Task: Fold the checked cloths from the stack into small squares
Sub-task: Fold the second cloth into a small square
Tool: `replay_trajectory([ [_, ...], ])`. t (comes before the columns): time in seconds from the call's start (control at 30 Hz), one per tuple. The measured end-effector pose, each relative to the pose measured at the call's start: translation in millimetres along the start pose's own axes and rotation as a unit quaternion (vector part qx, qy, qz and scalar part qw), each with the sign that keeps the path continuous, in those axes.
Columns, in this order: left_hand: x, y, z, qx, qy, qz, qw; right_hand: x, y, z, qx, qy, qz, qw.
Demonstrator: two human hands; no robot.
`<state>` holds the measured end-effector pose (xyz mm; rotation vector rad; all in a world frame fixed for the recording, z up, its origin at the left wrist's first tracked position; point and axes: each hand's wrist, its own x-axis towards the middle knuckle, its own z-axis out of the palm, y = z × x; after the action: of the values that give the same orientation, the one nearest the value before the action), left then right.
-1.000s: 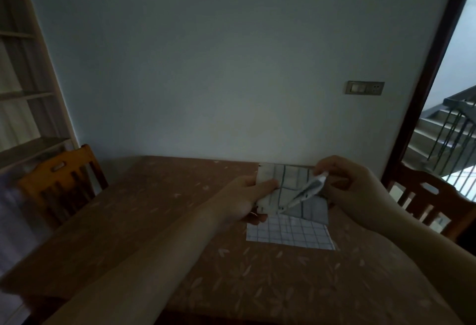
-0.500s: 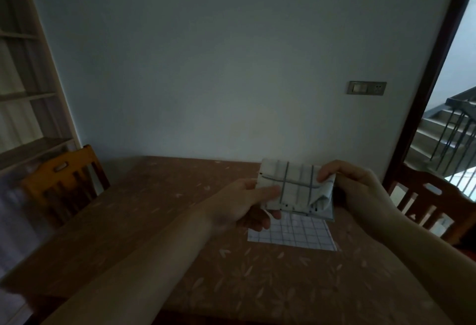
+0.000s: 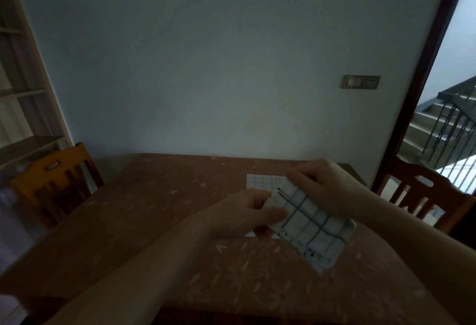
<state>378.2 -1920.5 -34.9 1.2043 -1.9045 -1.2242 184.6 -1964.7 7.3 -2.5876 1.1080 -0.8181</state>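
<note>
A folded white cloth with dark check lines (image 3: pixel 313 228) is held above the table, tilted down to the right. My left hand (image 3: pixel 247 215) pinches its left edge with thumb on top. My right hand (image 3: pixel 327 188) grips its upper far edge, fingers curled over it. Behind and under the held cloth lies a flat cloth with a finer check (image 3: pixel 260 181) on the table; most of it is hidden by my hands and the held cloth.
The table (image 3: pixel 154 221) has a brown flower-patterned cover and stands against a pale wall. An orange wooden chair (image 3: pixel 55 183) is at the left, a dark wooden chair (image 3: pixel 422 195) at the right. Shelves stand far left; an open doorway with stairs is at the right.
The held cloth went from partly unfolded with a loose flap to a flat folded rectangle, and now tilts down to the right, lower and nearer me. Both hands came closer.
</note>
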Motion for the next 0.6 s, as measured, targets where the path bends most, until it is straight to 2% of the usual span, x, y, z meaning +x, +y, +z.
replay_trajectory([
  [0.1,-2,-3,-5,-0.008,0.037,0.015,0.999,-3,2,4,0.055,0.009,0.067,0.996],
  [0.17,-3,-8,-11,-0.016,0.07,0.021,0.997,-12,5,4,0.094,-0.023,0.129,0.987],
  [0.23,-4,-15,-15,-0.029,0.083,0.021,0.996,-20,10,6,0.152,-0.03,0.155,0.976],
  [0.3,-2,-20,-13,-0.041,0.092,0.022,0.995,-24,14,11,0.204,0.034,0.165,0.964],
  [0.37,2,-26,-9,-0.057,0.121,0.024,0.991,-25,16,18,0.309,0.084,0.202,0.926],
  [0.43,7,-33,-5,-0.068,0.161,0.027,0.984,-29,18,27,0.409,0.024,0.256,0.875],
  [0.47,9,-37,-4,-0.072,0.181,0.024,0.981,-33,18,33,0.416,-0.029,0.264,0.87],
  [0.53,10,-44,-1,-0.093,0.21,0.011,0.973,-39,23,43,0.395,-0.067,0.261,0.878],
  [0.6,12,-52,4,-0.13,0.204,-0.002,0.97,-42,28,50,0.376,-0.041,0.265,0.887],
])
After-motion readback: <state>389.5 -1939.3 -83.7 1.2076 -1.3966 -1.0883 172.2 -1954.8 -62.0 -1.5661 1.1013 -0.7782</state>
